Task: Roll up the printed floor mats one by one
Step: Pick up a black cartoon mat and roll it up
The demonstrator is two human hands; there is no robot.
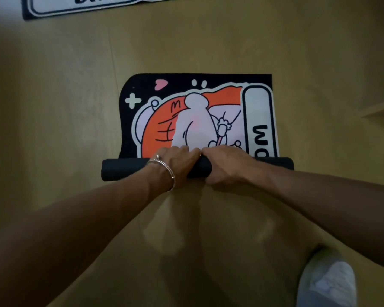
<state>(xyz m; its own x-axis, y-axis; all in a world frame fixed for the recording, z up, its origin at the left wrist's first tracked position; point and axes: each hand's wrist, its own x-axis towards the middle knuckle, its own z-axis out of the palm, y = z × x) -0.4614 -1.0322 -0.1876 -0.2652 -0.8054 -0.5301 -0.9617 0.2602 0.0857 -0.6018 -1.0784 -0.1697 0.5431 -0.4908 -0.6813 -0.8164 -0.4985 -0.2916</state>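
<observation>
Head view | left hand, right hand curled over black roll | cartoon mat roughly part-rolled | second mat flat, untouched.

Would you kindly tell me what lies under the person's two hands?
Both the left hand and right hand grip the black rolled part of the printed mat. They cover the roll's middle; the print inside is hidden.

"OM" on half-rolled mat, cut-off lettering on far mat
</observation>
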